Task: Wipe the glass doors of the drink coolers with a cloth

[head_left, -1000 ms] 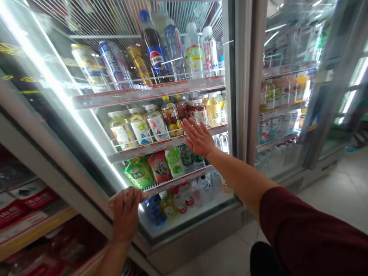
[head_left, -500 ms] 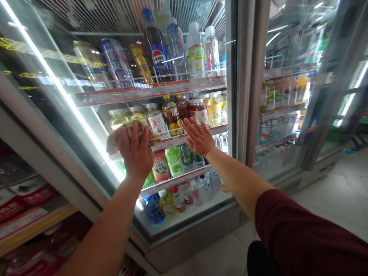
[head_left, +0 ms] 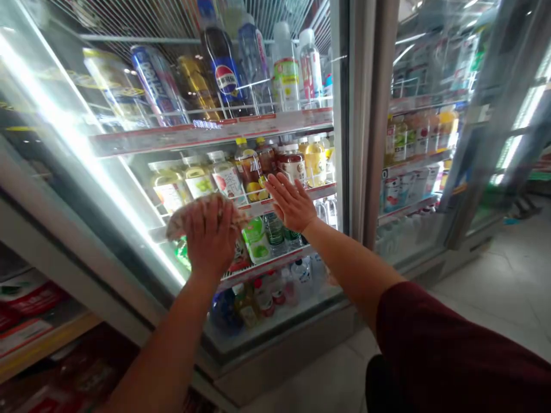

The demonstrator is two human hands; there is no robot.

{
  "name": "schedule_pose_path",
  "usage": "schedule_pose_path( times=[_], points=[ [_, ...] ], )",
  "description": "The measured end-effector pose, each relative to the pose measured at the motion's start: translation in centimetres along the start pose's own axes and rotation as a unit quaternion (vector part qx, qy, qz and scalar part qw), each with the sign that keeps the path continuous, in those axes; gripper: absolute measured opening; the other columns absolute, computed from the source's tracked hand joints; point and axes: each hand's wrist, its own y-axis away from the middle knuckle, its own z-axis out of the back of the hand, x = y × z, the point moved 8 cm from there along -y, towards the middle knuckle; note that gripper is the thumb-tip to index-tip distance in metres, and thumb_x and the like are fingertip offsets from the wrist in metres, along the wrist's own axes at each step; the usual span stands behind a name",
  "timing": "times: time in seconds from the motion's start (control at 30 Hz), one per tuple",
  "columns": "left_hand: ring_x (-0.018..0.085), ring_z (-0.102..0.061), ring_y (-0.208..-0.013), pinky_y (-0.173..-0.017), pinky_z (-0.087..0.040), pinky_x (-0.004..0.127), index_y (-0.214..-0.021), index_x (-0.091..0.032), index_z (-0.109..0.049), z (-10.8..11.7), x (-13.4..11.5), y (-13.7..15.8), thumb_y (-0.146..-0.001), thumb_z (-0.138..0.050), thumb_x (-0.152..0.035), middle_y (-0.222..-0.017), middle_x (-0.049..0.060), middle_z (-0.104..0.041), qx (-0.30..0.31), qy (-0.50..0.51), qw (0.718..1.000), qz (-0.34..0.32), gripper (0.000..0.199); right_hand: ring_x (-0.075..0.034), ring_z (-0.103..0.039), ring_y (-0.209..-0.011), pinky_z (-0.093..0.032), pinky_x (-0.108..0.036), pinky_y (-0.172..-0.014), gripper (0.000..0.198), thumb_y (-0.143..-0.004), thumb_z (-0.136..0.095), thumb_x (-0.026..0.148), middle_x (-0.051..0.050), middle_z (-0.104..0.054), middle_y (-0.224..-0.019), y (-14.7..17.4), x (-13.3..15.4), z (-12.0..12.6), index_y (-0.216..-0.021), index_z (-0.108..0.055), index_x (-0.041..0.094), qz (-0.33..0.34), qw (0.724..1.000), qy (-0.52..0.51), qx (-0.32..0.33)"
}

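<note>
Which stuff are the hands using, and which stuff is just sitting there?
In use:
cloth, under the left hand
glass door, with the right hand apparently flat against it

Just sitting there:
dark drink bottle, behind the glass
blue can, on the same shelf
red packages, lower left

Upper cooler shelf (head_left: 275, 122) with cans (head_left: 157, 86) at left, bottles (head_left: 224, 63) at right.

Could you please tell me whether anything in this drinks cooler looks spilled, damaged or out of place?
Nothing clearly stands out: the bottles stand in rows, with no spill or breakage visible, though blur could hide small faults. The left hand holds a cloth at the glass door, where the right hand is spread open.
</note>
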Motion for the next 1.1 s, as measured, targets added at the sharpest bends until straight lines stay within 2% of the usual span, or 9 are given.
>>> schedule_pose_path(
  times=[0.13,0.23,0.37,0.47,0.6,0.67,0.83,0.93,1.1],
  points=[
    [0.033,0.001,-0.171,-0.137,-0.011,0.067,-0.169,-0.022,-0.040,0.3,-1.5,-3.1,-0.105,-0.050,-0.018,-0.179,0.011,-0.026,-0.034,-0.002,0.999,0.034,0.065,-0.023,-0.021,-0.170,-0.012,-0.052,-0.143,0.065,-0.114,-0.033,0.029,-0.002,-0.029,-0.181,-0.1,-0.1,-0.2,-0.176,-0.012,0.027,-0.021,0.999,-0.008,0.023],
    [0.030,0.004,-0.171,-0.139,-0.012,0.061,-0.163,-0.017,-0.051,-1.6,-6.7,2.4,-0.101,-0.050,-0.011,-0.174,0.013,-0.037,0.008,0.016,0.999,-0.032,0.062,-0.024,-0.022,-0.170,-0.015,-0.053,-0.142,0.065,-0.114,-0.033,0.031,-0.001,-0.029,-0.181,-0.1,-0.1,-0.2,-0.176,-0.012,0.027,-0.030,0.999,-0.003,0.032],
    [0.021,-0.020,-0.169,-0.141,-0.014,0.042,-0.152,-0.025,-0.064,-3.8,-11.1,9.8,-0.096,-0.049,-0.006,-0.162,0.003,-0.057,0.084,0.044,0.984,-0.152,0.061,-0.024,-0.021,-0.170,-0.014,-0.053,-0.142,0.066,-0.114,-0.036,0.033,-0.001,-0.030,-0.181,-0.2,0.0,-0.1,-0.176,-0.014,0.027,-0.026,0.999,0.005,0.037],
    [0.024,-0.022,-0.168,-0.140,-0.013,0.046,-0.161,-0.026,-0.054,-3.2,-8.4,7.9,-0.097,-0.051,-0.007,-0.167,0.004,-0.050,0.086,0.035,0.986,-0.135,0.067,-0.024,-0.022,-0.170,-0.013,-0.053,-0.142,0.063,-0.114,-0.035,0.033,-0.002,-0.031,-0.180,-0.2,0.0,0.0,-0.175,-0.022,0.025,-0.025,0.999,0.007,0.036],
    [0.034,-0.011,-0.170,-0.138,-0.015,0.061,-0.169,-0.025,-0.041,-0.4,-2.3,-0.1,-0.102,-0.055,-0.016,-0.175,0.010,-0.036,0.015,0.019,1.000,0.001,0.069,-0.023,-0.024,-0.170,-0.015,-0.052,-0.142,0.059,-0.115,-0.033,0.034,-0.002,-0.033,-0.179,-0.2,0.1,0.2,-0.172,-0.032,0.022,-0.025,0.999,0.009,0.037],
    [0.036,-0.010,-0.170,-0.137,-0.016,0.065,-0.169,-0.024,-0.042,0.3,-1.5,-1.6,-0.103,-0.056,-0.020,-0.177,0.011,-0.032,-0.009,0.005,0.999,0.039,0.067,-0.023,-0.024,-0.170,-0.015,-0.052,-0.142,0.058,-0.115,-0.033,0.033,-0.002,-0.033,-0.179,-0.2,0.1,0.2,-0.172,-0.032,0.023,-0.026,0.999,0.008,0.035],
    [0.031,0.001,-0.171,-0.139,-0.013,0.058,-0.161,-0.016,-0.054,-1.6,-7.1,5.5,-0.100,-0.050,-0.010,-0.170,0.014,-0.045,0.022,0.005,0.999,-0.026,0.061,-0.023,-0.022,-0.170,-0.014,-0.053,-0.142,0.063,-0.114,-0.036,0.033,-0.001,-0.032,-0.180,-0.2,0.1,0.0,-0.175,-0.023,0.026,-0.031,0.999,0.008,0.032],
    [0.023,-0.011,-0.170,-0.141,-0.012,0.045,-0.158,-0.024,-0.058,-2.8,-9.3,9.7,-0.095,-0.048,-0.005,-0.162,0.005,-0.056,0.072,0.027,0.993,-0.089,0.066,-0.023,-0.022,-0.170,-0.014,-0.052,-0.142,0.064,-0.113,-0.037,0.034,-0.001,-0.032,-0.180,-0.1,0.1,-0.1,-0.175,-0.021,0.026,-0.026,0.999,0.011,0.029],
    [0.033,-0.012,-0.170,-0.138,-0.016,0.062,-0.168,-0.028,-0.044,-0.9,-3.4,3.6,-0.096,-0.056,-0.011,-0.172,0.009,-0.042,0.047,0.034,0.998,-0.012,0.074,-0.023,-0.022,-0.170,-0.014,-0.051,-0.142,0.062,-0.114,-0.036,0.035,-0.001,-0.031,-0.180,0.0,0.0,0.1,-0.174,-0.025,0.025,-0.019,0.999,0.020,0.017]
  ],
)
